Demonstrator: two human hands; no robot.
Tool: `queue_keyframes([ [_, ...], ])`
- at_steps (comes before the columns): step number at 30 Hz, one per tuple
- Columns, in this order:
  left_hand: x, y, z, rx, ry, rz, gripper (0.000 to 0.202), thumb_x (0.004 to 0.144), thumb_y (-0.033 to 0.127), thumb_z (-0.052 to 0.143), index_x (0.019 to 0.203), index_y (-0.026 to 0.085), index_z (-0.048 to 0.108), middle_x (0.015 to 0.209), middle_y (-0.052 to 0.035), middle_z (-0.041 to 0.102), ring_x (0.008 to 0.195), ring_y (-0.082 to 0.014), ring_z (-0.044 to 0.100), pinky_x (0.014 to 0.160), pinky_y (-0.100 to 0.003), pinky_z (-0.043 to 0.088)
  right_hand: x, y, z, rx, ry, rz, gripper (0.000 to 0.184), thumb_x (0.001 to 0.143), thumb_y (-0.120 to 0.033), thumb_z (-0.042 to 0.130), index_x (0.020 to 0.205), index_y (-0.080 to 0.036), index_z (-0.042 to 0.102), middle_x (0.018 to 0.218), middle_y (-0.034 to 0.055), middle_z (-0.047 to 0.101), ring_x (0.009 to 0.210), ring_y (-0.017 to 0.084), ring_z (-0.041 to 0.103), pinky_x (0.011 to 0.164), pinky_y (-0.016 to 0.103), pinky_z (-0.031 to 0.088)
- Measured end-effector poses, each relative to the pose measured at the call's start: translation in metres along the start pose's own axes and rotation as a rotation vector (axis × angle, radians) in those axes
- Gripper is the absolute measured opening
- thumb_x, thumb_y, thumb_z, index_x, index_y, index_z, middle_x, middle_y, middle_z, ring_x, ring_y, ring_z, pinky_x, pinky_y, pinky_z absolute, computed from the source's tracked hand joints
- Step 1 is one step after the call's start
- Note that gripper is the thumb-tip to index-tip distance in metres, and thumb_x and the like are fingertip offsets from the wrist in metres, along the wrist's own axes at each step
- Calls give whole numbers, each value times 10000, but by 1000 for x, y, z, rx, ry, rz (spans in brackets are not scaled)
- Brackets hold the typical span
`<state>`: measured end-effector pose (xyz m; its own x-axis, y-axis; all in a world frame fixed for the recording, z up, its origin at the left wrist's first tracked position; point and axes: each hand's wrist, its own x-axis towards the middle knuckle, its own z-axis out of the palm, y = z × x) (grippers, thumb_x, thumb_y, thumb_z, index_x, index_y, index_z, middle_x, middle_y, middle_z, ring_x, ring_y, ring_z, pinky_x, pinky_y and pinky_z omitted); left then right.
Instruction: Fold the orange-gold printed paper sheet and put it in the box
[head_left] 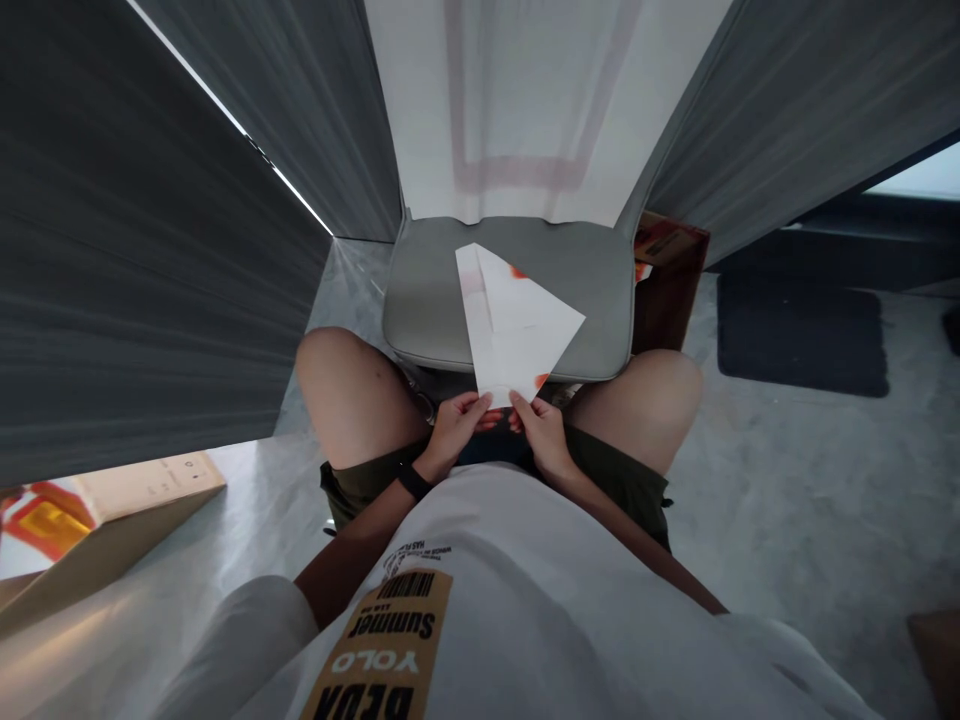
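A folded sheet of white paper (514,320) with orange-red patches on its right edges lies partly over the grey chair seat (427,290). Its near end sticks out past the seat's front edge, toward my body. My left hand (459,425) pinches the near left corner, thumb on top and fingers beneath. At the near right corner my right hand (541,428) grips the same sheet in the same way. Crease lines run along the paper's left side and across its middle. The fingers under the sheet are partly hidden.
The chair's pale backrest (517,110) rises behind the seat. A reddish-brown box (671,280) stands right of the chair, and a cardboard carton (150,495) lies at the lower left. Grey curtains (187,220) hang at the left. A dark mat (802,335) lies on the floor.
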<state>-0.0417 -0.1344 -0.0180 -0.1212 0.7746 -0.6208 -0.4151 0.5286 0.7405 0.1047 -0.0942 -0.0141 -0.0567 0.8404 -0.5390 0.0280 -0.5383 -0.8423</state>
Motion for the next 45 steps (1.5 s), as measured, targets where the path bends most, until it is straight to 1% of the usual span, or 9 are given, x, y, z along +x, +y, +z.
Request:
queue_keyframes([
  [3, 0, 2, 0, -7, 15, 0, 465, 769, 574, 869, 969, 164, 779, 865, -56, 803, 849, -224, 783, 791, -337, 638, -1, -1, -1, 9, 47, -68, 539, 661, -690, 823, 812, -233, 580, 674, -27, 645, 584, 141, 595, 539, 267, 487],
  [7, 1, 4, -2, -25, 0, -4, 448, 767, 575, 868, 931, 170, 769, 875, -58, 804, 839, -228, 784, 798, -351, 638, -7, -5, -5, 42, 47, -137, 643, 642, -558, 876, 1065, -284, 476, 965, -14, 692, 697, 160, 693, 566, 264, 554],
  [13, 3, 5, -3, -16, -16, 19, 487, 739, 601, 876, 920, 163, 766, 882, -69, 804, 850, -242, 784, 786, -351, 632, -13, -9, -11, -20, 0, -202, 659, 678, -473, 873, 1178, -295, 483, 1217, 40, 655, 708, 139, 719, 652, 282, 606],
  [19, 2, 5, -4, -9, 0, 41, 520, 709, 622, 884, 940, 170, 771, 867, -42, 801, 855, -243, 783, 783, -353, 635, -5, -11, -14, -122, -153, -180, 437, 717, -454, 856, 1050, -256, 654, 951, -3, 741, 736, 160, 740, 711, 283, 610],
  [22, 2, 5, -4, -9, 11, 41, 498, 755, 621, 851, 949, 171, 764, 901, -47, 807, 882, -239, 783, 791, -343, 628, 0, -13, -12, -6, -111, -115, 470, 671, -484, 877, 1003, -254, 637, 803, -21, 747, 748, 186, 756, 698, 295, 616],
  [31, 7, 4, -5, -31, 27, 23, 415, 778, 543, 861, 951, 177, 773, 884, -31, 795, 865, -231, 781, 809, -354, 634, 3, -21, -13, 50, -179, 23, 478, 566, -533, 939, 837, -221, 700, 762, 8, 772, 778, 199, 765, 734, 326, 635],
  [38, 5, 0, -3, -51, 44, 51, 425, 763, 547, 872, 946, 174, 784, 874, -30, 784, 857, -225, 774, 803, -348, 635, 7, -17, -10, 26, -142, 4, 532, 558, -658, 923, 721, -232, 648, 719, 5, 732, 774, 216, 757, 783, 371, 656],
  [42, 6, 0, -2, -55, 49, 38, 468, 736, 569, 883, 951, 166, 781, 895, -38, 787, 859, -222, 773, 787, -340, 634, 2, -11, -5, 83, -83, 4, 601, 564, -682, 913, 809, -247, 579, 719, -22, 709, 782, 216, 772, 765, 360, 670],
  [45, 5, 1, -2, -44, 47, 33, 478, 721, 571, 894, 940, 162, 776, 878, -38, 782, 868, -227, 775, 798, -345, 635, -6, -6, -2, 173, 55, 12, 677, 561, -656, 928, 883, -272, 472, 724, -49, 712, 753, 206, 781, 691, 322, 670],
])
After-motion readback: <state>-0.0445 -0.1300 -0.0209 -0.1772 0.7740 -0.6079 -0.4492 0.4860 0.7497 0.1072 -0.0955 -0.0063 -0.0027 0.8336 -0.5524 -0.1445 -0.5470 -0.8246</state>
